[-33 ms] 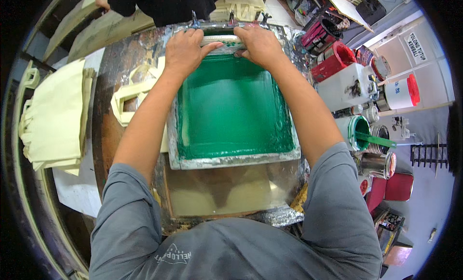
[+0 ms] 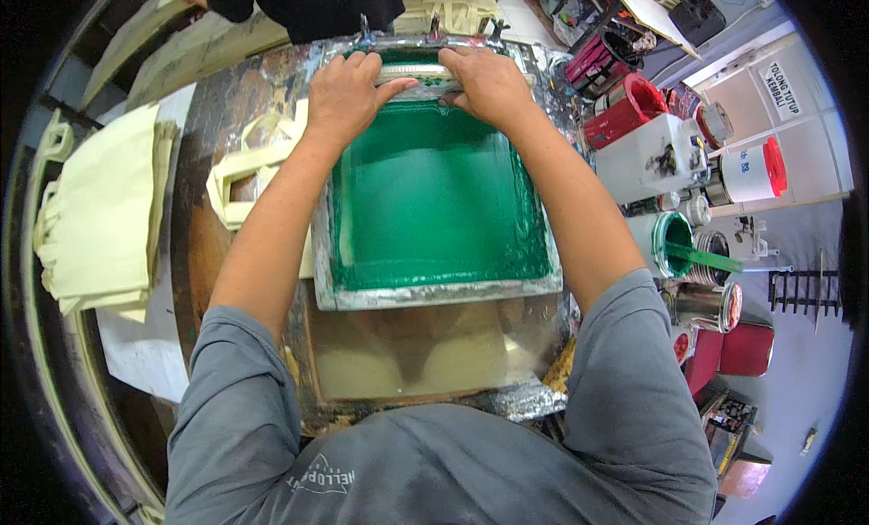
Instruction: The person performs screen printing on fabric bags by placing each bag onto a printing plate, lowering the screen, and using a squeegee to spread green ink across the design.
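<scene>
My left hand (image 2: 348,95) and my right hand (image 2: 487,86) both grip a pale squeegee (image 2: 416,71) that lies crosswise at the far end of a screen-printing frame (image 2: 442,295). Thumbs press its near side; the fingers curl over its top and are partly hidden. Green ink (image 2: 434,195) coats the mesh inside the frame, thicker along the edges. A cream cloth bag (image 2: 228,176) sticks out from under the frame's left side, its handle loop showing. Hinge clamps (image 2: 434,25) stand behind the frame.
Stacked cream bags (image 2: 100,213) lie at left. On the right stand a tub of green ink (image 2: 665,240) with a green stick, a red bucket (image 2: 625,109) and a white jerrycan (image 2: 647,158). Past the ink-stained table (image 2: 217,90) is a person in black (image 2: 308,4).
My hands and the squeegee stay at the far end of the frame. The view has shifted slightly, and a bit more green shows behind the squeegee.
</scene>
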`<state>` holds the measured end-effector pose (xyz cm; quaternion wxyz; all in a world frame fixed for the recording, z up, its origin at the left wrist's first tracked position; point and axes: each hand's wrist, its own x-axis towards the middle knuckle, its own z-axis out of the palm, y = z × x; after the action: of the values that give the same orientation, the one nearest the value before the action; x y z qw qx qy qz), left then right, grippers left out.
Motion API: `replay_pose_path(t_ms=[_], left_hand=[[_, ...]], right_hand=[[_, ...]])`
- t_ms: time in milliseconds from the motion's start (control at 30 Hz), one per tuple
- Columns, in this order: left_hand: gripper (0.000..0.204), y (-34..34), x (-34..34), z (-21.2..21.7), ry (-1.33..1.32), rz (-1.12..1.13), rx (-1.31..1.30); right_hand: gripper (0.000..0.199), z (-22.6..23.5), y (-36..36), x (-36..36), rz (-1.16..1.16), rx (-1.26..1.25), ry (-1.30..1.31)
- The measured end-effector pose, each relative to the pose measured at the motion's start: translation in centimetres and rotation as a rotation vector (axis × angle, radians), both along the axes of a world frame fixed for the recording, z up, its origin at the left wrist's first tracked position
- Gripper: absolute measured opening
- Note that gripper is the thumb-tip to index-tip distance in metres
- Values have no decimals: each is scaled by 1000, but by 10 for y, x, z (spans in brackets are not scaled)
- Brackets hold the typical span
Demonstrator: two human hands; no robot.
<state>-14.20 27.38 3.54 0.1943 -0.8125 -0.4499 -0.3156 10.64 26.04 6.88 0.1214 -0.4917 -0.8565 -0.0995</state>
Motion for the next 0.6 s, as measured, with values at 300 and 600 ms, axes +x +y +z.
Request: replay_pose_path(t_ms=[300,600], left_hand=[[60,-123,-6,0,8,-18,-88],[70,-221,-19,13,-163,-119,-286]], right_hand=[[49,7,-126,-6,-28,-154,-15],[46,28,-200,-10,20,-286,9]])
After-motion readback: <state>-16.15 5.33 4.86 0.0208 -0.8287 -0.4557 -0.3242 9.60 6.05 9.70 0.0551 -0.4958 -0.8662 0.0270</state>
